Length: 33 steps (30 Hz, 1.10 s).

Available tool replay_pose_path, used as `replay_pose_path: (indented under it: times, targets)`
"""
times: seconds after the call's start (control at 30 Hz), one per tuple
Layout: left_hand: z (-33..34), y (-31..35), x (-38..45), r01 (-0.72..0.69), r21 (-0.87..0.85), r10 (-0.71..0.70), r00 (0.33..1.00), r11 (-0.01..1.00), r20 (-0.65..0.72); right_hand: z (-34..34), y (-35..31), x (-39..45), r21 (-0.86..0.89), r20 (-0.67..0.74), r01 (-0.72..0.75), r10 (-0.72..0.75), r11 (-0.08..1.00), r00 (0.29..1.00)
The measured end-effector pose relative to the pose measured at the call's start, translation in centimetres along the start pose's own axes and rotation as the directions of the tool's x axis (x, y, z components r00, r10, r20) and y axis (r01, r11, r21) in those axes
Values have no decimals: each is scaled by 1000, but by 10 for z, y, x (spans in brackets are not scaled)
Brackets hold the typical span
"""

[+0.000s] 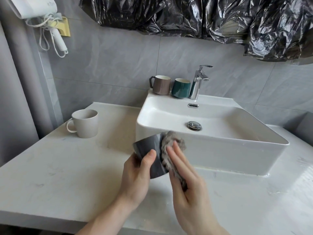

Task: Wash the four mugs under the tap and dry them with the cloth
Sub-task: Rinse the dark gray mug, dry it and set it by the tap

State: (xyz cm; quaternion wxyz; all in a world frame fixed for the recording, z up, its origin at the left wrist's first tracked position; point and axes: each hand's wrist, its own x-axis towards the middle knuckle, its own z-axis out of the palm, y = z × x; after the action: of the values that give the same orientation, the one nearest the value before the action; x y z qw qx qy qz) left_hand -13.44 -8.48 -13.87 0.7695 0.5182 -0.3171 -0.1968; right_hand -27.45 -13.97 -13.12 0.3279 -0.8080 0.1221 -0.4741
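Head view. Left hand (135,173) holds a grey mug (150,155) tilted on its side just below centre, thumb curled over the wall, grip tight around the mug body. Right hand (186,182) presses a grey cloth (171,146) against the mug's side and mouth end, fingers straight and flat on the cloth, so the grip is flat, not curled. Cloth sits between right fingers and mug, touching both. Mug and cloth hover above the surface (59,175), just in front of the sink (211,153) near its left front corner.

Beige mug (85,123) stands upright on the surface at 9 o'clock from the sink, handle to the left, well apart from the hands. Brown mug (161,85) and green mug (180,88) stand upright side by side on the sink's back ledge at 12 o'clock, brown at left with handle to the left, green just beside the tap (199,82). Tap stands at the back centre of the sink; no water visible from it. Drain plug (194,125) in the basin.

Hair dryer (42,16) hangs on the wall at 10 o'clock. Black plastic bags (203,17) hang across the wall at 12 to 2 o'clock.
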Motion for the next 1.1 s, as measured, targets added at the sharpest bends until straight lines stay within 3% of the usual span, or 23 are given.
replay_pose_path:
  times: [0.13, 0.3, 0.5, 0.63, 0.8, 0.9, 0.97, 1.03, 1.1]
  targets:
    - [-2, 2, 6, 34, -15, -35, 998, 999, -44, -9, 5, -24, -86, -9, -9, 8, 996, 1000]
    - [4, 4, -4, 25, -4, -24, 998, 1000, 56, -14, -3, -4, 121, -33, -200, 206, 972, 978]
    - [12, 17, -15, 62, -21, -61, 997, 998, 43, -7, -19, 5, 34, -102, -64, 67, 997, 993]
    - [17, 27, -16, 244, -144, -255, 965, 959, -60, -2, -15, -18, -137, -94, 84, -97, 987, 991]
    - [28, 34, -31, 381, -279, -393, 919, 881, 16, -8, -20, -11, -165, -128, 100, -121, 981, 984]
    - [36, 36, -37, 399, -314, -402, 914, 861, 60, -13, -24, 7, -111, -184, -37, 16, 993, 983]
    - [40, 42, -37, 372, -317, -376, 925, 872, 52, -9, -33, 14, 115, -203, -198, 218, 973, 954]
    - [43, 45, -33, 335, -293, -342, 939, 896, 29, -3, -44, 13, 368, -185, -288, 373, 884, 909]
    - [45, 47, -31, 289, -222, -298, 955, 931, -7, -1, -57, 10, 510, -162, -359, 497, 782, 853]
